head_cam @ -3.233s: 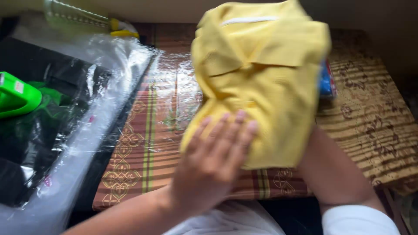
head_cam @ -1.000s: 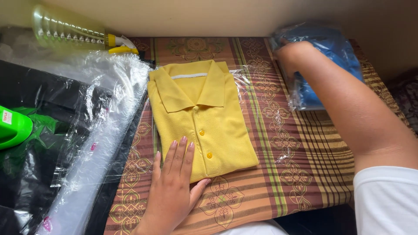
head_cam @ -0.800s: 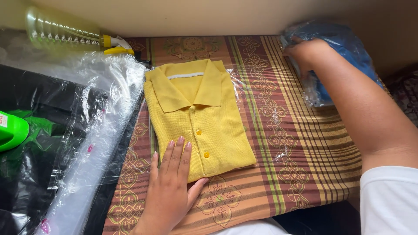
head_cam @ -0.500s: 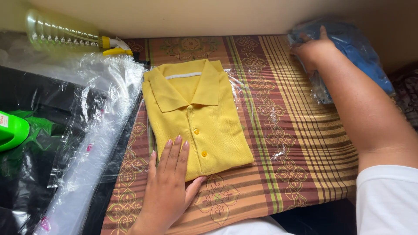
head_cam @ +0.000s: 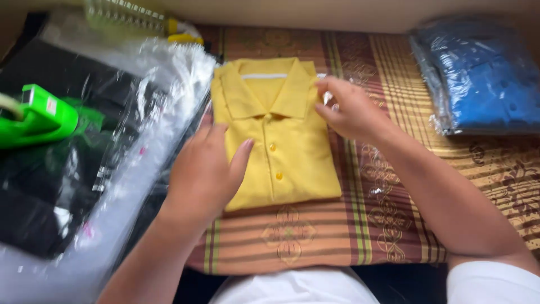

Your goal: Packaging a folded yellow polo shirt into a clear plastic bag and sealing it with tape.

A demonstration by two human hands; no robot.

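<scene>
Where a brown patterned cloth [head_cam: 315, 236] covers the table against a pale wall, a folded yellow polo shirt [head_cam: 281, 141] lies at its middle. The blurred left hand [head_cam: 205, 169] rests open on the shirt's left edge; the right hand [head_cam: 349, 110], fingers loosely curled, touches its right shoulder, perhaps pinching clear plastic. A bagged blue shirt [head_cam: 484, 79] lies far right, clear plastic bags [head_cam: 129, 163] and a green object [head_cam: 36, 115] left.

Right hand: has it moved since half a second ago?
Yes. The right hand has left the bagged blue shirt and come leftward across the patterned cloth to the yellow shirt by its collar.
</scene>
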